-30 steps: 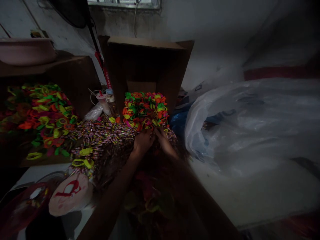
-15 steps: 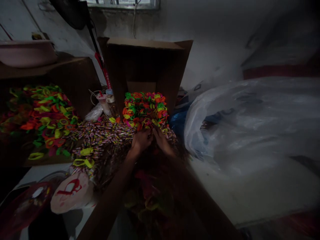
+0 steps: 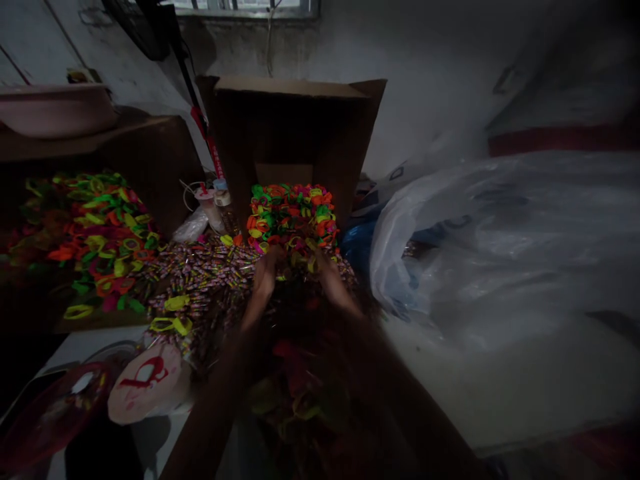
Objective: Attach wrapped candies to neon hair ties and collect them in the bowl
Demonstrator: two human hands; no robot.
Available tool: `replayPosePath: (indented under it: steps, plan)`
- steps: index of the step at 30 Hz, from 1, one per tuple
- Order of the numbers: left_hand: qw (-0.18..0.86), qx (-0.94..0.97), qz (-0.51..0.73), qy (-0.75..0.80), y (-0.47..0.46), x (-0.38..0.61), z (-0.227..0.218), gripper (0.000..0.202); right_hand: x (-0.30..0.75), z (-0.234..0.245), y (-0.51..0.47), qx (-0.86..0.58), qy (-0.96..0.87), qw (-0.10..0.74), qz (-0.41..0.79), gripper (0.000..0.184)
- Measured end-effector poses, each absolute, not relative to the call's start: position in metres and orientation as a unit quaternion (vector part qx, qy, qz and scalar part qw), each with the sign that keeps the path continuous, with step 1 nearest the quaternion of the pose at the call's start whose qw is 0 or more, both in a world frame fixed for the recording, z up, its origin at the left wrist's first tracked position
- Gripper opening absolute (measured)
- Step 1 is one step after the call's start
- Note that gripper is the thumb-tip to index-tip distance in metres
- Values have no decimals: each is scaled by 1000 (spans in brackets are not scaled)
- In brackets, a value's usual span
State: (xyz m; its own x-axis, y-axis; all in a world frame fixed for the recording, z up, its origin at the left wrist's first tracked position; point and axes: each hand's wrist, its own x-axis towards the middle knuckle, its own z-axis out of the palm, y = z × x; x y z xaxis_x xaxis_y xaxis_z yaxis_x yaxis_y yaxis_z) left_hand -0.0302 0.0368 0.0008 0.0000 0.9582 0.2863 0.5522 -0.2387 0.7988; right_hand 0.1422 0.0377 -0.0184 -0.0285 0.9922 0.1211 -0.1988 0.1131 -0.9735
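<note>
My left hand and my right hand are at the front of a pile of bright fabric loops, green, orange, yellow and pink, inside an upright cardboard box. The hands stand apart, one on each side of the pile's front edge, with fingers stretched forward and looking open. Some yellowish loops lie between them; dim light blurs the fingertips. Small wrapped stick-shaped pieces cover the table left of my left hand. More loops lie in shadow below, between my forearms.
A second box at left spills loops. A pink basin rests on top. Cups stand between the boxes. A large clear plastic bag fills the right side. Near front left are a round pink item and a red dish.
My hands were close together at the pile's front; they have moved apart, the left hand leftward and the right slightly right. The view has shifted a little.
</note>
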Motion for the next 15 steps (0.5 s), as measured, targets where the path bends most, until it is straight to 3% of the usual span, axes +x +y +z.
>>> replayPosePath:
  steps: [3,6,10,13,15]
  plan:
    - [173,625,325,688,36,-36,2,48,148,-11,30,-323,-482,453,677,60]
    - [139,642,122,744,32,-33,3,35,152,-11,30,-316,-495,403,702,65]
    - [149,680,-14,718,30,-26,1,37,149,-32,41,-467,-579,461,485,46]
    - [163,677,-26,717,32,-24,-2,32,144,-55,43,-483,-717,375,334,26]
    - [163,676,-22,718,34,-24,-5,29,142,-67,40,-476,-772,314,282,34]
